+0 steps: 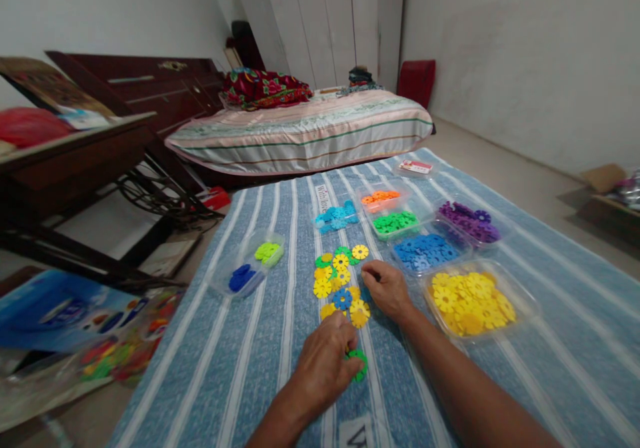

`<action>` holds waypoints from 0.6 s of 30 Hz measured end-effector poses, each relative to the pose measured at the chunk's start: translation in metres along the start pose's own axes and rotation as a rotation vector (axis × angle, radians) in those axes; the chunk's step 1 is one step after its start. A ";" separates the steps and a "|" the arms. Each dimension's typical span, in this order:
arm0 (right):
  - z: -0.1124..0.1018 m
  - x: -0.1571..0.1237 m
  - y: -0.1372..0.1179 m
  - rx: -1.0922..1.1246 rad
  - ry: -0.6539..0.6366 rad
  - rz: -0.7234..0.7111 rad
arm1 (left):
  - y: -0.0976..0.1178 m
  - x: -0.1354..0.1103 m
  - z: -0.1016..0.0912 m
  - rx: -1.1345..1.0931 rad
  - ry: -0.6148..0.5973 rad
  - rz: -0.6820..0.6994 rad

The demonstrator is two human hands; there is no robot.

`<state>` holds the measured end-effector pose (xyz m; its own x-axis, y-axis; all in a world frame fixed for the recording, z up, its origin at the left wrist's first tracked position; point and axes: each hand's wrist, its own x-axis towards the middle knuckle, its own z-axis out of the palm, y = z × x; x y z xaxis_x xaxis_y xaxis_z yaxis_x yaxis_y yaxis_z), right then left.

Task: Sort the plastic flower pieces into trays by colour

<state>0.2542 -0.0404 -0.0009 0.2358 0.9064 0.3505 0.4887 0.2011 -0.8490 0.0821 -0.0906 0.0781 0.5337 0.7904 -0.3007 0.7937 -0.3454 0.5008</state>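
Note:
My left hand point(325, 355) is closed at the near end of a group of flower-shaped plastic discs, its thumb against a green flower disc point(361, 368). Part of that disc is hidden behind the thumb. Beside the group's right edge, my right hand point(389, 291) has its fingers curled together; whatever may be between them does not show. The loose group lies flat on the striped cloth: yellow flower discs point(323, 287), green ones among them, and a blue flower disc point(342, 299) near my left hand.
Right of the group stand clear tubs of yellow point(473, 305), blue point(427, 253), purple point(469, 221), green point(395, 223) and orange discs point(381, 199). Light-blue discs point(336, 217) sit behind it. A divided tub point(249, 287) is at left. A bed point(310, 131) stands beyond.

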 end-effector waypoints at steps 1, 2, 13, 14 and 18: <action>0.000 0.000 0.000 0.000 -0.003 0.000 | -0.001 0.001 -0.001 -0.067 0.005 0.002; 0.001 0.000 0.001 0.000 -0.006 -0.001 | -0.002 0.002 -0.001 -0.145 -0.001 -0.006; 0.005 0.002 0.001 -0.023 -0.007 0.001 | -0.013 0.048 -0.035 -0.636 0.019 -0.122; 0.005 0.002 0.001 -0.023 -0.008 0.000 | -0.007 0.058 -0.043 -0.659 0.069 -0.120; 0.006 0.002 0.001 -0.015 -0.004 -0.003 | 0.033 0.100 -0.073 -0.888 0.289 -0.039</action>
<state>0.2506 -0.0358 -0.0037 0.2310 0.9074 0.3510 0.5019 0.1979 -0.8420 0.1407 0.0144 0.1241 0.3235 0.9296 -0.1765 0.2320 0.1029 0.9673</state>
